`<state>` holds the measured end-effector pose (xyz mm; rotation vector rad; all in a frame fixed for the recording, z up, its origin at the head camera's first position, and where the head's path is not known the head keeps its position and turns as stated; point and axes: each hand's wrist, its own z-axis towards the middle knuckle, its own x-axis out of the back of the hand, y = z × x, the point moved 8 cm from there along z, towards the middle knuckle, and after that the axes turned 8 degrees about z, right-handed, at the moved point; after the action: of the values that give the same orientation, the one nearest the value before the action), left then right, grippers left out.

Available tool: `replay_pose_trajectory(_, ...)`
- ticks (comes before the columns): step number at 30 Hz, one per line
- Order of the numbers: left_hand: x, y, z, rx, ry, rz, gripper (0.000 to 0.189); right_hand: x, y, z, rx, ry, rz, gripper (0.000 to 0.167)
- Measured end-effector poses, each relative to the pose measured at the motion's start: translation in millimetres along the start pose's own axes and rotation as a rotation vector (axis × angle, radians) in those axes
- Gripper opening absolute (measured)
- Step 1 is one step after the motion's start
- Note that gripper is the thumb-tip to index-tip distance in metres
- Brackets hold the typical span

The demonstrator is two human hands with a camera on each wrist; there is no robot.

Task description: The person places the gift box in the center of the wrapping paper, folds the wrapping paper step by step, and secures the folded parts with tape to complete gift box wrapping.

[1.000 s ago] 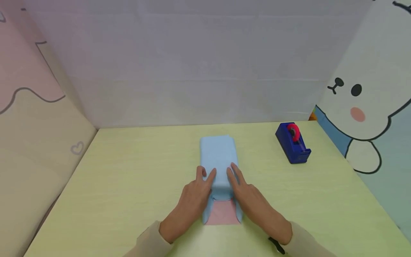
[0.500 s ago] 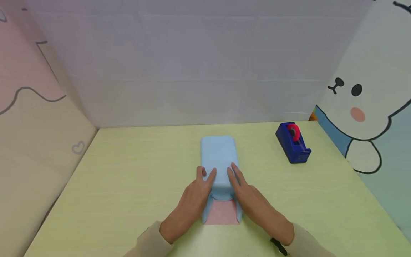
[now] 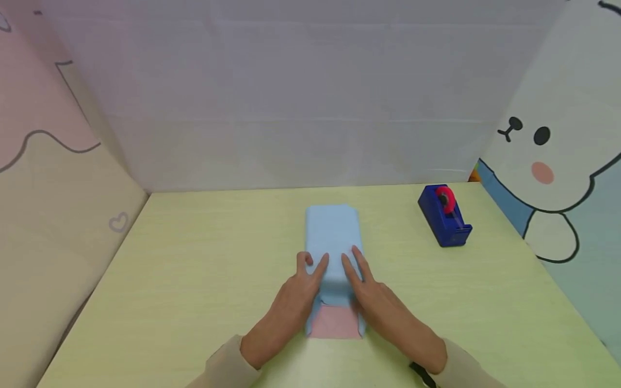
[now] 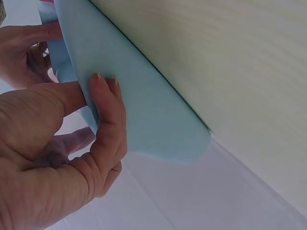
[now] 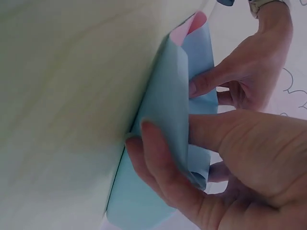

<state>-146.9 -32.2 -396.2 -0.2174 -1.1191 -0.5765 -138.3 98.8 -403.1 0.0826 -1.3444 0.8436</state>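
Note:
A box-shaped parcel in light blue paper lies lengthwise on the table. Its near end is unsealed, and the pink inner side of the paper shows as a flap between two blue side folds. My left hand grips the paper at the near left corner, thumb behind the fold and fingers along the outer side. Likewise my right hand pinches the right side fold, its thumb tucked behind the paper. In the head view both index fingers lie on top; the thumbs are mostly hidden there.
A dark blue tape dispenser with a red-cored roll stands at the back right of the pale yellow table. A grey-white wall panel rises behind the table, with cartoon-printed panels at both sides.
The far end of the parcel shifts very slightly to the right. The right hand's thumb now shows at the near end, and the right fold there moves slightly. The left hand stays nearly still.

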Motion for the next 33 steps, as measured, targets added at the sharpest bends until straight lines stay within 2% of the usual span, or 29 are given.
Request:
replay_pose_trajectory(5,1.8,1.9,1.3,-0.021,0.014,0.009,0.062,-0.5,-2.1,-1.6,0.033,-0.019,0.016,0.091)
replay_pose_trajectory(8,2.9,2.7,1.6,-0.023,0.026,0.019,0.06,1.3,-3.3,-1.5,0.059,-0.004,-0.013,0.09)
replay_pose_trajectory(16,2.4,5.8,2.5,-0.006,0.031,0.127,0.062,3.8,-3.4,5.2,0.065,0.083,-0.13,0.072)
replay_pose_trajectory(23,1.4,1.3,1.6,-0.003,-0.002,0.011,0.065,3.4,-3.0,8.7,0.069,0.106,-0.155,0.066)
replay_pose_trajectory(28,0.0,5.1,2.3,-0.022,0.031,0.073,0.066,2.3,-2.1,7.1,0.05,0.089,-0.155,0.069)
replay_pose_trajectory(33,0.1,6.0,2.1,-0.012,0.039,0.111,0.068,0.6,-2.3,4.2,0.015,0.039,-0.08,0.079)
